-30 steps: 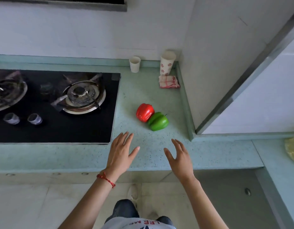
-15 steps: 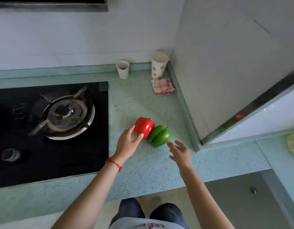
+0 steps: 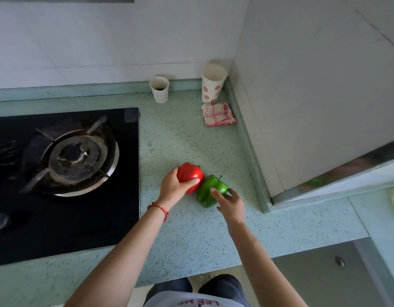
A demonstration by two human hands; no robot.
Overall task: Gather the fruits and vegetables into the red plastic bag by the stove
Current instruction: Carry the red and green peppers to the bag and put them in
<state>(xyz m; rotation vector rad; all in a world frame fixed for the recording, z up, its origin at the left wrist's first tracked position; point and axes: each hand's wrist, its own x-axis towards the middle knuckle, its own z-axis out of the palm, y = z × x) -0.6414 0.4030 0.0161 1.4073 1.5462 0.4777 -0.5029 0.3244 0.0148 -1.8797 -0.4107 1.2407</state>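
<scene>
A red bell pepper (image 3: 190, 174) and a green bell pepper (image 3: 208, 189) lie side by side on the speckled green counter (image 3: 191, 229), right of the stove. My left hand (image 3: 173, 189) wraps the red pepper from its near side, thumb on its right flank. My right hand (image 3: 230, 201) rests on the green pepper, thumb on top and fingers around its right side. Both peppers still touch the counter. No red plastic bag is in view.
The black gas stove (image 3: 65, 178) with a burner fills the left. At the back stand a small paper cup (image 3: 159, 89), a taller patterned cup (image 3: 213, 83) and a folded checked cloth (image 3: 218, 114). A white wall panel (image 3: 313, 96) closes the right side.
Both hands reached forward from the counter's front edge. The left hand closed around the red pepper; the right hand came onto the green pepper. The camera moved closer.
</scene>
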